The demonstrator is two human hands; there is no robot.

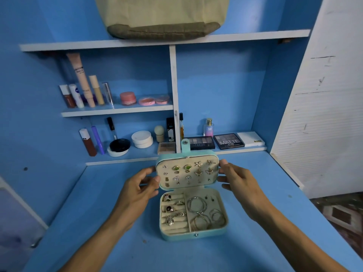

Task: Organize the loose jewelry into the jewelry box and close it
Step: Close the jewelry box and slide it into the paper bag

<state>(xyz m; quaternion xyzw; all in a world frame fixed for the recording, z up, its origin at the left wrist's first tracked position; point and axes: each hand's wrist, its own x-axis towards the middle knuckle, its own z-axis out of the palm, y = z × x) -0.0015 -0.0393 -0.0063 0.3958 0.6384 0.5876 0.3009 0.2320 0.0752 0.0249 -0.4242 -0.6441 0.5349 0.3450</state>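
A small teal jewelry box point(193, 235) stands open on the blue desk. Its upright lid point(187, 157) has a beige panel studded with several pairs of earrings point(188, 168). A snap strap point(185, 145) sticks up from the lid's top edge. The base holds rings point(170, 209) in rolls on the left and several silver hoops point(198, 206) on the right. My left hand point(140, 188) holds the lid's left edge, thumb against the front. My right hand point(234, 178) holds the lid's right edge with curled fingers.
Behind the box, low shelves carry eyeshadow palettes point(228, 141), a perfume bottle point(208, 127), round jars point(141, 139) and makeup tubes point(82, 79). A cloth bag point(163, 16) sits on the top shelf. A white wall panel point(324, 114) borders the right side.
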